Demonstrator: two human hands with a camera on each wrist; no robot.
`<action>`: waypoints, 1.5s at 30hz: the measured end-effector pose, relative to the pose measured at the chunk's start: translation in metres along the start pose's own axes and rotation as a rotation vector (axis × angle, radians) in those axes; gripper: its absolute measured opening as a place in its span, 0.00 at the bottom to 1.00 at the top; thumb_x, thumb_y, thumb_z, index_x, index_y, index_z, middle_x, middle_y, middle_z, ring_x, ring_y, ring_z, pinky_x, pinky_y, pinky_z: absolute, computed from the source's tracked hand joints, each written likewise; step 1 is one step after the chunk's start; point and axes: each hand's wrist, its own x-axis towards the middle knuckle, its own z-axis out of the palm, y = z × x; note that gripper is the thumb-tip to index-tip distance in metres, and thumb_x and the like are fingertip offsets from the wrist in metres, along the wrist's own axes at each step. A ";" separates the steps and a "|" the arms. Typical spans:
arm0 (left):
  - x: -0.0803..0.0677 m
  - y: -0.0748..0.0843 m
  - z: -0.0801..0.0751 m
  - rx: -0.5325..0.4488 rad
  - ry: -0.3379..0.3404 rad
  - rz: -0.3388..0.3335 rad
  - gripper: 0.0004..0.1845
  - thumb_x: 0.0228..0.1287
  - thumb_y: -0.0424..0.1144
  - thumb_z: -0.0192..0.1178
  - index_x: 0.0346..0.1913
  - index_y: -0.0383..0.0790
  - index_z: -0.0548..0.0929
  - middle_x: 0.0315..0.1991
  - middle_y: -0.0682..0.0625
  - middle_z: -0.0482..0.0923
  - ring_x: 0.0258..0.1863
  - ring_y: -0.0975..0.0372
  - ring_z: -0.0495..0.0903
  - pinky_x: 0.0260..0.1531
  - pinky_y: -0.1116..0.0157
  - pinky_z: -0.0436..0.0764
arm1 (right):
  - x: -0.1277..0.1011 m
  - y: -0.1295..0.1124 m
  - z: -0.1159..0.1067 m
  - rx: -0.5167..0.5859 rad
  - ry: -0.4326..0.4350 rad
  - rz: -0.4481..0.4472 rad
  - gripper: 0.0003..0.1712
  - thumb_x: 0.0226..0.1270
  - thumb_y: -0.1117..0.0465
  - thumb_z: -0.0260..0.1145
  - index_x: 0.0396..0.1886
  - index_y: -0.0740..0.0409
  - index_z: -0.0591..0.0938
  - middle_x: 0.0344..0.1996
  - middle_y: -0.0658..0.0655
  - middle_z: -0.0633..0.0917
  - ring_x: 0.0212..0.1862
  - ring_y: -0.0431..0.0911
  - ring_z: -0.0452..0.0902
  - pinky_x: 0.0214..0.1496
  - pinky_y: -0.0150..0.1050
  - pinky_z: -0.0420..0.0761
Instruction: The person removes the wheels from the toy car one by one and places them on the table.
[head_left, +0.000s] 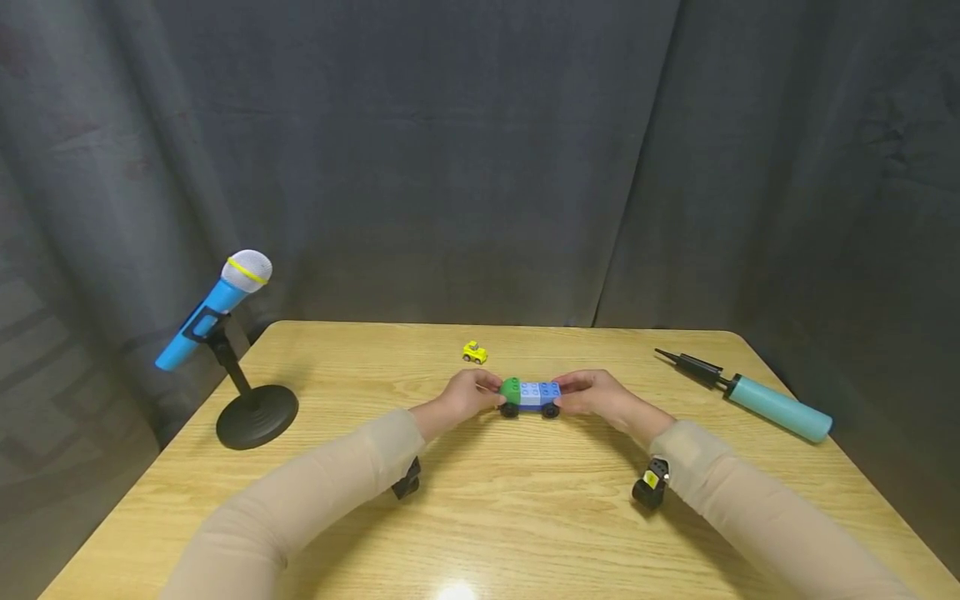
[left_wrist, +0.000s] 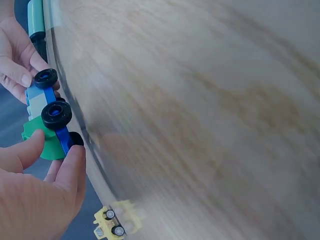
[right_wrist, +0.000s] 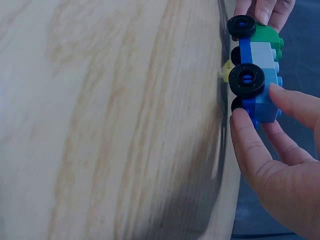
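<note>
Mid-worktop (head_left: 480, 517), the left hand (head_left: 467, 395) and right hand (head_left: 596, 395) pinch opposite ends of a blue-and-green plastic brick car with black wheels (head_left: 531, 397) — uneven squeezing could pop its bricks apart, or knock the small yellow toy vehicle (head_left: 474, 352) just behind.

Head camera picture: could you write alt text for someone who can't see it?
Two hands, the left hand and the right hand, hold a small brick-built toy car by its ends on a wooden table. A blue toy microphone stands left, a teal pump lies right.
</note>
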 end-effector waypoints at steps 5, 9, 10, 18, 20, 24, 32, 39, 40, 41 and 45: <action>0.000 -0.001 -0.005 -0.021 -0.011 0.009 0.18 0.63 0.36 0.65 0.54 0.35 0.80 0.46 0.44 0.80 0.42 0.59 0.81 0.42 0.64 0.83 | -0.002 -0.006 0.000 0.002 0.021 0.010 0.29 0.63 0.64 0.69 0.62 0.71 0.73 0.54 0.67 0.79 0.47 0.43 0.80 0.57 0.46 0.80; 0.000 -0.001 -0.010 -0.015 -0.020 0.013 0.21 0.60 0.41 0.68 0.55 0.38 0.80 0.49 0.47 0.80 0.45 0.59 0.80 0.42 0.64 0.82 | -0.004 -0.012 0.001 -0.004 0.029 0.013 0.30 0.62 0.63 0.70 0.62 0.70 0.73 0.55 0.67 0.79 0.47 0.42 0.80 0.58 0.46 0.79; 0.000 0.000 -0.012 -0.012 -0.023 0.017 0.22 0.59 0.42 0.69 0.55 0.39 0.80 0.50 0.47 0.80 0.46 0.58 0.80 0.43 0.63 0.82 | -0.005 -0.013 0.001 -0.002 0.023 0.009 0.30 0.62 0.63 0.69 0.62 0.70 0.73 0.55 0.67 0.79 0.47 0.43 0.81 0.59 0.47 0.79; -0.005 0.009 -0.023 0.051 -0.074 0.074 0.27 0.57 0.46 0.71 0.58 0.41 0.79 0.54 0.48 0.79 0.52 0.56 0.79 0.46 0.62 0.82 | -0.009 -0.027 0.007 -0.009 -0.003 0.008 0.31 0.63 0.61 0.69 0.63 0.68 0.72 0.57 0.68 0.78 0.47 0.44 0.81 0.63 0.51 0.75; -0.007 0.012 -0.024 0.064 -0.083 0.081 0.28 0.56 0.45 0.71 0.59 0.41 0.78 0.55 0.48 0.78 0.53 0.55 0.78 0.46 0.62 0.82 | -0.010 -0.031 0.009 -0.009 -0.007 0.008 0.30 0.64 0.61 0.69 0.63 0.68 0.73 0.57 0.68 0.78 0.48 0.44 0.81 0.63 0.51 0.75; -0.012 0.018 -0.027 0.118 -0.099 0.102 0.28 0.55 0.43 0.72 0.59 0.42 0.79 0.57 0.47 0.78 0.55 0.53 0.77 0.46 0.61 0.82 | -0.012 -0.038 0.013 0.001 -0.033 0.002 0.30 0.64 0.62 0.68 0.64 0.68 0.72 0.56 0.68 0.78 0.49 0.45 0.82 0.64 0.51 0.74; -0.021 0.030 -0.029 0.247 -0.129 0.202 0.28 0.53 0.43 0.73 0.58 0.43 0.79 0.53 0.48 0.79 0.46 0.59 0.77 0.49 0.62 0.78 | -0.011 -0.049 0.017 0.003 -0.076 -0.005 0.31 0.64 0.61 0.68 0.64 0.70 0.71 0.56 0.69 0.79 0.51 0.48 0.82 0.65 0.52 0.72; -0.026 0.034 -0.031 0.315 -0.120 0.246 0.25 0.53 0.40 0.73 0.56 0.43 0.80 0.48 0.49 0.80 0.43 0.61 0.76 0.44 0.65 0.76 | -0.012 -0.058 0.022 0.029 -0.104 -0.012 0.29 0.65 0.61 0.67 0.62 0.71 0.72 0.52 0.67 0.81 0.48 0.48 0.84 0.65 0.52 0.72; -0.026 0.034 -0.031 0.327 -0.117 0.252 0.25 0.53 0.40 0.73 0.55 0.42 0.80 0.47 0.49 0.80 0.43 0.61 0.76 0.43 0.65 0.76 | -0.012 -0.059 0.023 0.028 -0.111 -0.015 0.29 0.66 0.61 0.67 0.62 0.71 0.72 0.52 0.66 0.82 0.48 0.48 0.84 0.65 0.52 0.72; -0.027 0.034 -0.032 0.336 -0.116 0.257 0.25 0.53 0.40 0.74 0.55 0.42 0.81 0.47 0.49 0.80 0.43 0.60 0.76 0.43 0.64 0.77 | -0.012 -0.060 0.024 0.028 -0.114 -0.016 0.29 0.66 0.61 0.67 0.62 0.71 0.73 0.52 0.66 0.82 0.48 0.48 0.84 0.66 0.52 0.72; -0.030 0.034 -0.030 0.368 -0.120 0.266 0.25 0.53 0.42 0.74 0.54 0.40 0.81 0.46 0.49 0.82 0.47 0.58 0.79 0.47 0.61 0.79 | -0.012 -0.061 0.025 0.017 -0.131 -0.029 0.27 0.66 0.60 0.66 0.60 0.71 0.75 0.51 0.65 0.83 0.49 0.50 0.84 0.68 0.54 0.69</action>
